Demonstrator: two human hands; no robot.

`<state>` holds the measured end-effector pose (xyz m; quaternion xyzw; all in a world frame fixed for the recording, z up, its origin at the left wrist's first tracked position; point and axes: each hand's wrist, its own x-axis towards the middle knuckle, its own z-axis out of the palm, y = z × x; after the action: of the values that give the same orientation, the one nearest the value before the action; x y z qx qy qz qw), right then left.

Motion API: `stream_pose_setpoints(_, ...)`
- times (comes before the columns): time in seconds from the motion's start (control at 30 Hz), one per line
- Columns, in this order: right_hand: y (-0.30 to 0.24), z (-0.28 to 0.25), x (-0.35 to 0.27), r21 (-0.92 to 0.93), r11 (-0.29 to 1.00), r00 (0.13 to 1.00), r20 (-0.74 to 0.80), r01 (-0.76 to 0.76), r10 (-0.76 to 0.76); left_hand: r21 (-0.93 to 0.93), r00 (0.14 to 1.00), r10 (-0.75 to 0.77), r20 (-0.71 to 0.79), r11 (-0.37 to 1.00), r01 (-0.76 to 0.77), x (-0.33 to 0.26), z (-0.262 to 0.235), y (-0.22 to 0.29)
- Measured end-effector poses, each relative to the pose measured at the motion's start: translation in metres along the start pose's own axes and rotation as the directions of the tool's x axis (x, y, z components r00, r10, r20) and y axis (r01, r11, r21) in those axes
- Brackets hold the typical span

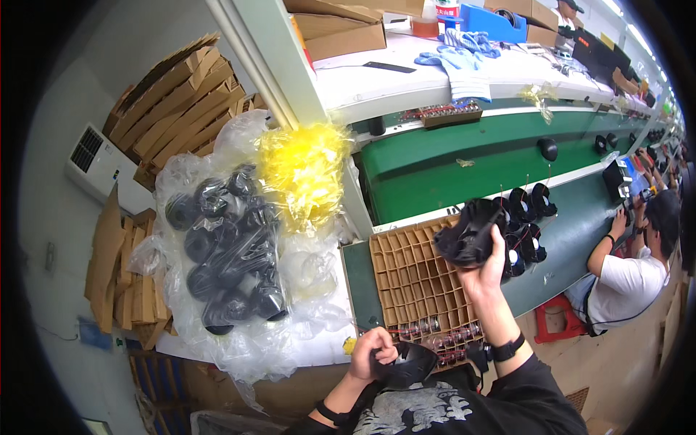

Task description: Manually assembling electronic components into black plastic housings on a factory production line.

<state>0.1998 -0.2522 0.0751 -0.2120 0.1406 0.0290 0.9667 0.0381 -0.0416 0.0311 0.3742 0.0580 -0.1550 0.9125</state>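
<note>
1. We hold our right hand (487,270) raised above the bench, its fingers clamped around a black fan housing (467,233), lifted clear of the tray beneath so that it hangs free over the row of finished fans (525,217)
2. Our left hand (371,353) sits low and close to the body, fingers curled shut on a second black part (406,362); we judge it is kept near the chest so the part is steadied while the other hand works higher up
3. The cardboard divider tray (413,279) lies between the two hands; most of its cells are bare, and only the rows nearest us carry small clear-and-red components (442,337), so they sit within short reach of the left hand
4. To our left a big clear plastic bag (217,290) lies open with a heap of black housings (232,254) inside and a bunch of yellow film (301,170) at its top; it lies just beside the tray, which seems a handy place for supply
5. For edges: the tray's far rim meets the green conveyor belt (449,170), and the near rim is close to our torso, so the left hand has little room; the right hand has open air above the tray and toward the belt
6. A seated co-worker in a white shirt (623,286) works further along on the right, well apart from our raised hand
</note>
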Motion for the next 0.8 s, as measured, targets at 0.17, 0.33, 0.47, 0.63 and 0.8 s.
stream_pose_setpoints(0.17, 0.017, -0.108, 0.044, -0.774, -0.491, 0.885, 0.465, 0.399, -0.013, -0.518, 0.997, 0.077, 0.022, 0.853, -0.055, 0.005, -0.017, 0.023)
stream_pose_setpoints(0.33, 0.028, -0.121, 0.023, -0.545, -0.507, 0.744, 0.488, 0.668, 0.456, -0.669, 0.995, 0.068, 0.070, 0.744, -0.004, -0.001, -0.031, 0.034)
stream_pose_setpoints(0.47, 0.022, 0.002, -0.031, -0.800, 0.354, 0.412, 0.565, 0.484, 0.715, -0.747, 0.995, 0.028, 0.095, 0.662, 0.053, -0.017, -0.037, 0.039)
stream_pose_setpoints(0.63, 0.026, 0.070, -0.079, -0.693, 0.225, 0.447, 0.644, 0.685, 0.621, -0.768, 0.989, 0.126, 0.084, 0.640, -0.016, -0.038, -0.072, 0.051)
stream_pose_setpoints(0.8, -0.002, 0.142, -0.066, -0.494, 0.258, 0.535, 0.836, 0.830, -0.122, -0.264, 0.662, 0.379, -0.647, 0.703, -0.661, -0.105, -0.145, 0.104)
